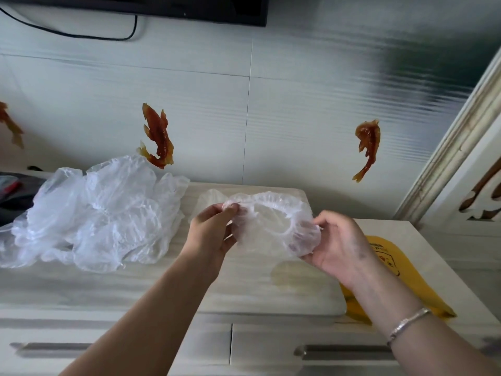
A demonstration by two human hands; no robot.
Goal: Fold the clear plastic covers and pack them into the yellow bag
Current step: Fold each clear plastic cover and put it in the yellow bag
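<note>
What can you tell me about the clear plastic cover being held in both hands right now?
The cover is a thin, see-through plastic cap with a gathered, ruffled rim, crinkled all over. It is held up above the pale countertop, stretched sideways between both hands. The left hand pinches its left rim; the right hand grips its right edge. It is not yet folded. The opening seems to face the camera.

Looks like somebody's home, probably a living room: orange fish decals (158, 135) are sticking to the glossy wall tiles (298, 109), and a pale drawer cabinet (162, 289) is sitting under a dark screen (189, 6).
</note>
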